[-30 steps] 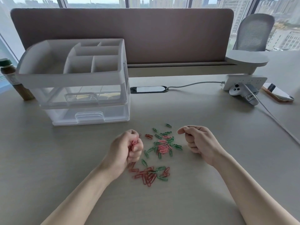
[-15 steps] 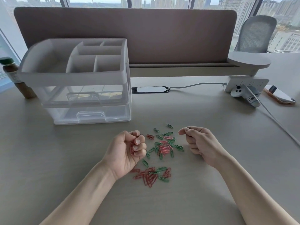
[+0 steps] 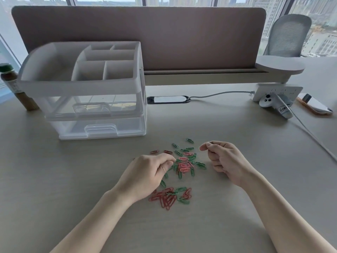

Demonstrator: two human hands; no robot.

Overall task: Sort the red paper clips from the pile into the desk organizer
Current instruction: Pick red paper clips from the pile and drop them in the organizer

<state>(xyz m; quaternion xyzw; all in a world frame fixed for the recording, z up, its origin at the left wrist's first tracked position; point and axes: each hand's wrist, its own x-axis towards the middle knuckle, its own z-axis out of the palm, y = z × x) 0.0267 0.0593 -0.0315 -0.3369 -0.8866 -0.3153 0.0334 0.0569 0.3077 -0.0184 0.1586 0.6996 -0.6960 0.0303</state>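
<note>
A pile of red and green paper clips (image 3: 186,165) lies on the desk in front of me, with a second, mostly red cluster (image 3: 169,197) nearer to me. My left hand (image 3: 149,174) is palm down at the pile's left edge. Its fingers are curled under, and their tips touch the clips. The red clips it holds are hidden under the palm. My right hand (image 3: 226,161) hovers at the pile's right edge with thumb and forefinger pressed together and nothing visible between them. The white desk organizer (image 3: 82,84), with open top compartments and two clear drawers, stands at the back left.
A brown bottle (image 3: 11,84) stands left of the organizer. A desk divider (image 3: 145,33) runs along the back. At the right are a power strip (image 3: 277,91), a white controller (image 3: 273,104), a cable (image 3: 310,132) and a flat orange-edged device (image 3: 313,105).
My left hand, which held red clips in a raised fist, has turned palm down and lowered onto the pile's left edge. My right hand has stayed where it was.
</note>
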